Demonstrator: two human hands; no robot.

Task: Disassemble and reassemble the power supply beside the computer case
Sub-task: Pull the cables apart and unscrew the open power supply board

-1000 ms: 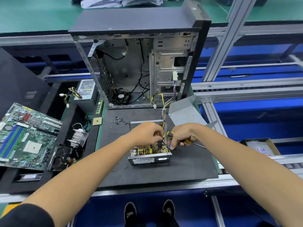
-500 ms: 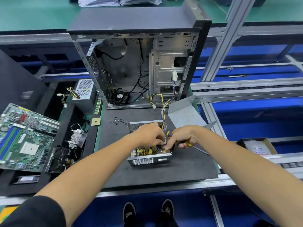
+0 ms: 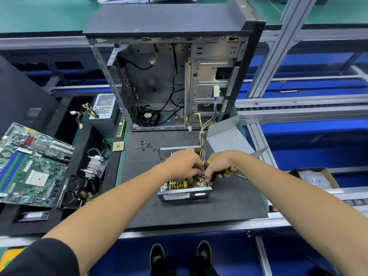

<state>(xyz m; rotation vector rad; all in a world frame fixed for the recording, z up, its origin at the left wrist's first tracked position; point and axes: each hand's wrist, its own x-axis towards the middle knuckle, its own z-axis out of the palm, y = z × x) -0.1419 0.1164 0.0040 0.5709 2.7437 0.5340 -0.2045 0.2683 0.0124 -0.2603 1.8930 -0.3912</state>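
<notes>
Directly beneath both hands lies the opened power supply.

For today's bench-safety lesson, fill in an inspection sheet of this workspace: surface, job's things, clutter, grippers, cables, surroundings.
Surface: dark mat on the bench.
Job's things: opened power supply with its circuit board exposed, lying in front of the computer case; its cover set aside to the right.
Clutter: loose screws, CPU chip, motherboard, heatsink, second power supply.
Grippers: left hand works inside the supply; right hand holds a screwdriver.
Cables: wire bundle runs from the supply to the case.
Surroundings: cardboard box, aluminium frame.
</notes>
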